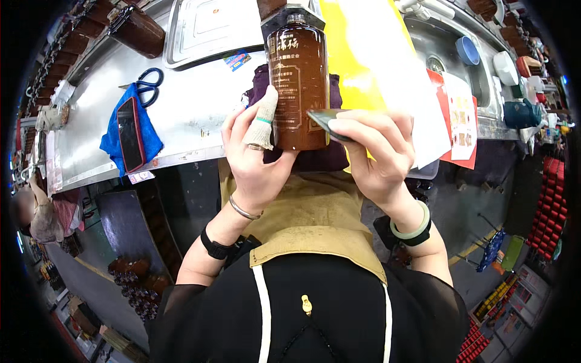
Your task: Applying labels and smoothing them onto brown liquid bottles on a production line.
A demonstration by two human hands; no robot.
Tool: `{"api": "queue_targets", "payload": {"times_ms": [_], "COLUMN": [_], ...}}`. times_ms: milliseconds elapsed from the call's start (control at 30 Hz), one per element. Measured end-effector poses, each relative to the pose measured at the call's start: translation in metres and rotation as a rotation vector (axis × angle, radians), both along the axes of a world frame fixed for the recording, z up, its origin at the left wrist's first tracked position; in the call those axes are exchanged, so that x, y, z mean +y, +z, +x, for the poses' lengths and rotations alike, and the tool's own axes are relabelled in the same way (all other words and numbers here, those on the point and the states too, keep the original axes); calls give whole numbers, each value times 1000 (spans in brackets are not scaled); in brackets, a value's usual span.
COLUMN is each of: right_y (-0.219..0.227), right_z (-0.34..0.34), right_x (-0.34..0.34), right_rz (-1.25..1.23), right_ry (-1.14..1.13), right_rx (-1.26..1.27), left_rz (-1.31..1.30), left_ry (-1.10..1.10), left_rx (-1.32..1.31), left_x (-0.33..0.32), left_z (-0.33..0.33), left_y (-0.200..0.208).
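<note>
A brown glazed bottle [298, 78] with pale printing and a clear-looking neck lies on a dark purple cloth [334, 156], its base toward me. My left hand [257, 142] steadies the bottle's left side near the base; one finger wears a whitish fabric sleeve with a green band. In my right hand [378, 148], a flat dark green scraper-like piece [330, 124] is pinched between thumb and fingers. Its pointed tip touches or nearly touches the printed face at the lower right; I cannot tell which.
On the steel table [187, 115] at left are a blue cloth [113, 142], a phone [129, 133], dark-handled scissors [148, 88], a brown jar [138, 31] and a white tray [215, 27]. Yellow sheeting [369, 60] and white paper [426, 115] lie right, beside a sink [448, 45] with a blue cup [467, 50].
</note>
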State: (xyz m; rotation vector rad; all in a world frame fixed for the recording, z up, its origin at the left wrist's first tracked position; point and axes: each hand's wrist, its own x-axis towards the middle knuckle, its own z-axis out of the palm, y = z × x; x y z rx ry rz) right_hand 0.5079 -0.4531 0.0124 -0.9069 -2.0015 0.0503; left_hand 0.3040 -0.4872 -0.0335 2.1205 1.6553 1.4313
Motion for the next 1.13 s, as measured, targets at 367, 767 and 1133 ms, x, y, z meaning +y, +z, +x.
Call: {"api": "queue_targets", "payload": {"times_ms": [367,767,1133], "right_y": [8,56,135], "right_z": [22,33,120], "right_x": [-14,38,-38], "right_rz": [-621,-496,-375], "right_ry": [-18,117,26], "right_rx": [595,462,-146], "left_rz": [-333,-972,-371], "left_ry": [-250,-486,-961], "left_rx": [-644,-1143,-490], "left_x": [19,29,22], "left_z": [-14,11,87], "left_y": [6,58,84]}}
